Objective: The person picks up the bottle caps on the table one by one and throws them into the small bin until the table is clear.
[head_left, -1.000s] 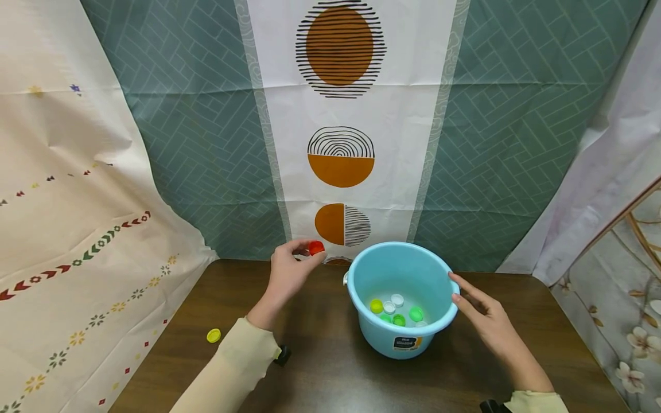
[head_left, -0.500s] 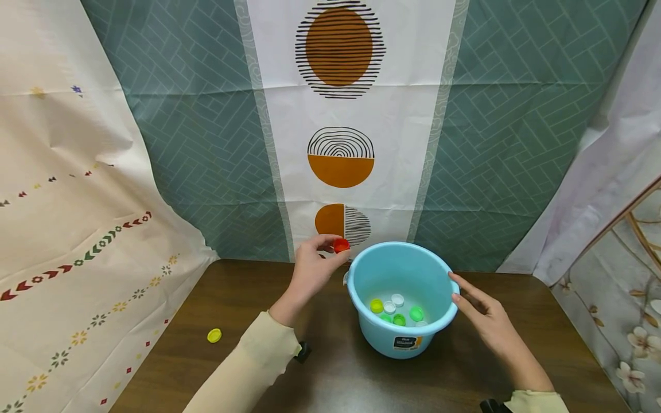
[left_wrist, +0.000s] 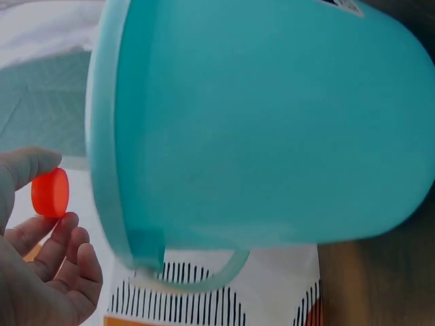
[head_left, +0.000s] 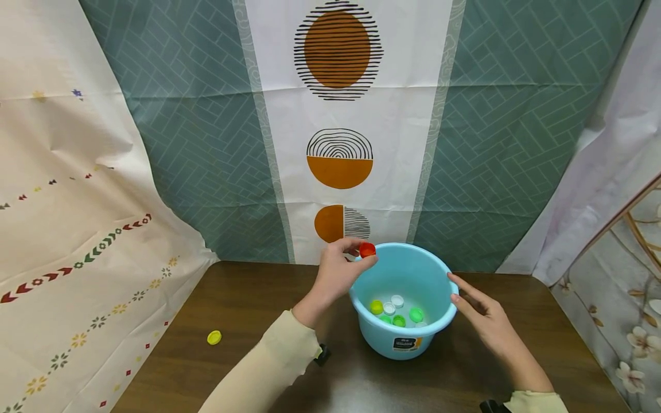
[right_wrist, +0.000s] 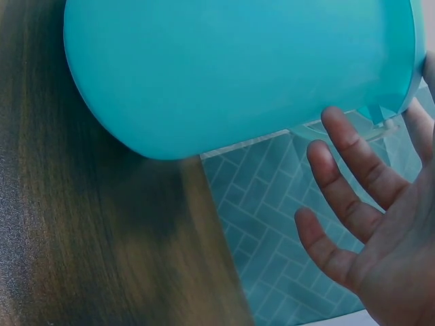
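Note:
A red bottle cap (head_left: 367, 250) is pinched between the thumb and fingers of my left hand (head_left: 335, 272), close over the left rim of the light-blue bucket (head_left: 382, 341). In the left wrist view the cap (left_wrist: 50, 193) sits between thumb and fingertips, beside the bucket's rim. My right hand (head_left: 482, 315) holds the bucket's right rim with thumb and index finger. Its other fingers (right_wrist: 350, 139) spread loosely beside the bucket wall in the right wrist view. Several caps in yellow, white and green, such as a yellow cap (head_left: 376, 307), lie on the bucket's floor.
A yellow cap (head_left: 214, 337) lies on the dark wooden table (head_left: 248, 310) at the left. A patterned cloth (head_left: 212, 143) hangs behind the table. White printed cloth (head_left: 93, 201) borders the left, and flowered cloth (head_left: 619, 321) the right.
My left hand has moved right with the red cap, from beside the bucket to over its left rim. The right hand and the bucket have stayed in place.

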The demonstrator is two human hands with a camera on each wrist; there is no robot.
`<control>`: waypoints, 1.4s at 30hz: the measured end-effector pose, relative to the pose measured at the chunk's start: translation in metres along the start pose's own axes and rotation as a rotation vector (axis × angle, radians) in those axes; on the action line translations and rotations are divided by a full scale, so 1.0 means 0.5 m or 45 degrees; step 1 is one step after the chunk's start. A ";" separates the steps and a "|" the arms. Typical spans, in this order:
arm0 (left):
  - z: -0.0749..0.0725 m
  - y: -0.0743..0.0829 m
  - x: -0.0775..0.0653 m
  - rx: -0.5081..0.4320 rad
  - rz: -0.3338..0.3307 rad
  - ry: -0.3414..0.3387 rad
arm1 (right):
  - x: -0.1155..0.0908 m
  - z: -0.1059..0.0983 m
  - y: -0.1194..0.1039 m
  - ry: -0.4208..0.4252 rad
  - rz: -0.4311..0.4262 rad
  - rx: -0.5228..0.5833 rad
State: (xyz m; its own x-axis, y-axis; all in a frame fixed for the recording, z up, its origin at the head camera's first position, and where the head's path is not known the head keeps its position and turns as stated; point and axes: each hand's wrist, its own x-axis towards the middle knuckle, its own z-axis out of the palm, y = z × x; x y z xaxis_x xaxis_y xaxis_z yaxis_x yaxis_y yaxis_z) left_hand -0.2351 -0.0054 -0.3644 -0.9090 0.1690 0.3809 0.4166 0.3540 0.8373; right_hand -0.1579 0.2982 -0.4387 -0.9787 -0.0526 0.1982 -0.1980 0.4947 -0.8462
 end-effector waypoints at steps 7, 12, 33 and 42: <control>0.036 0.015 0.002 0.016 0.026 -0.060 | -0.001 0.001 0.003 0.008 0.007 -0.011; 0.059 0.027 0.006 0.014 0.029 -0.086 | 0.001 0.003 0.001 0.013 0.000 0.009; 0.126 0.056 0.005 0.098 0.097 -0.222 | 0.000 0.001 0.005 -0.011 0.007 0.014; 0.131 0.063 0.009 0.125 0.075 -0.261 | 0.001 0.000 0.006 -0.009 0.005 0.033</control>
State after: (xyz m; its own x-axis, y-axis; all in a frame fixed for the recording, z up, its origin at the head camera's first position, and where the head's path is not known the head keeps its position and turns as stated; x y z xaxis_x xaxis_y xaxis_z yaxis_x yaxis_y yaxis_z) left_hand -0.2254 0.0667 -0.3620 -0.8670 0.3718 0.3316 0.4765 0.4241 0.7702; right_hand -0.1591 0.2994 -0.4411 -0.9798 -0.0573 0.1916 -0.1957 0.4725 -0.8593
